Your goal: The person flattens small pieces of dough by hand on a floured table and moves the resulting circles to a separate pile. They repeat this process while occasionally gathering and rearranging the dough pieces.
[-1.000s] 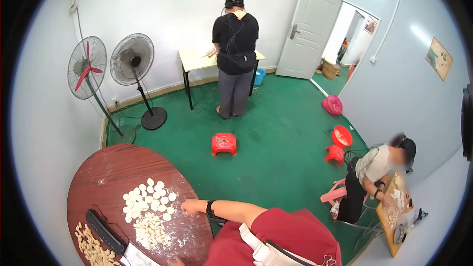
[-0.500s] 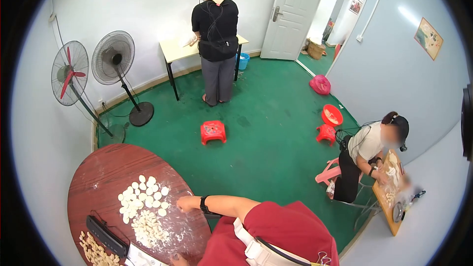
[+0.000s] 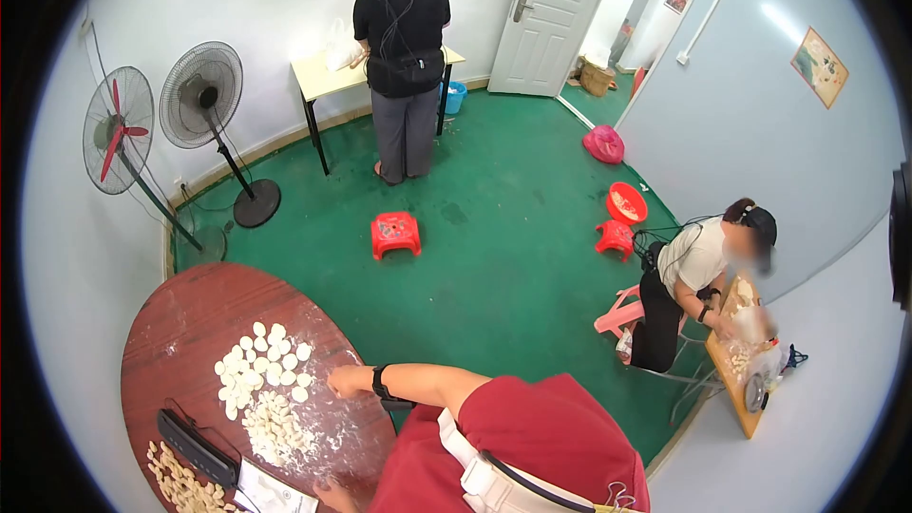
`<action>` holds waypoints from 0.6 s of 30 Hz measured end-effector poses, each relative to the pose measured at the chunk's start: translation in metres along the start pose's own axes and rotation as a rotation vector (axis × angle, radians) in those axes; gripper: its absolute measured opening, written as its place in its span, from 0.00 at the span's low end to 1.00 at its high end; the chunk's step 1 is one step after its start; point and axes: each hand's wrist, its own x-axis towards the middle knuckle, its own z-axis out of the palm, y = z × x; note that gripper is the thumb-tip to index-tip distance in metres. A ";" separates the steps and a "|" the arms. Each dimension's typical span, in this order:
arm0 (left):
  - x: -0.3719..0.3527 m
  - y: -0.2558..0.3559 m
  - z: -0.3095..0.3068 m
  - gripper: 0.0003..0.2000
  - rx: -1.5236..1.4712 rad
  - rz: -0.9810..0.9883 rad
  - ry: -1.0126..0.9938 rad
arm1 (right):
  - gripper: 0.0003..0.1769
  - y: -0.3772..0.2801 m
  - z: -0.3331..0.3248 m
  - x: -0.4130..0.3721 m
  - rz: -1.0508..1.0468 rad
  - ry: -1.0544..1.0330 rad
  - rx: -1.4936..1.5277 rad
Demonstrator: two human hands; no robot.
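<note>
Resting on the round table (image 3: 190, 304), the right hand (image 3: 342, 382) touches the edge of the dough rounds (image 3: 256, 366); its grip cannot be told. The left hand (image 3: 328, 496) is at the table's near edge, state unclear.

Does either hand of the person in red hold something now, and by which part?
It cannot be told. The right hand rests on the floured table beside the dough rounds; any grip is too small to see. The left hand is mostly hidden.

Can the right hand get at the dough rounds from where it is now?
Probably yes: the right hand sits right beside the dough rounds on the red table, and only floured tabletop shows between them.
</note>
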 end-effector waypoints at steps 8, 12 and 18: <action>0.001 -0.015 -0.006 0.20 0.243 0.171 0.082 | 0.13 -0.010 -0.008 -0.014 0.049 -0.059 -0.008; -0.005 -0.020 -0.011 0.20 0.149 0.202 0.114 | 0.11 -0.012 -0.003 -0.012 0.048 -0.109 0.010; -0.032 -0.013 -0.013 0.21 0.145 0.315 0.265 | 0.13 -0.011 0.014 -0.002 -0.008 -0.151 -0.033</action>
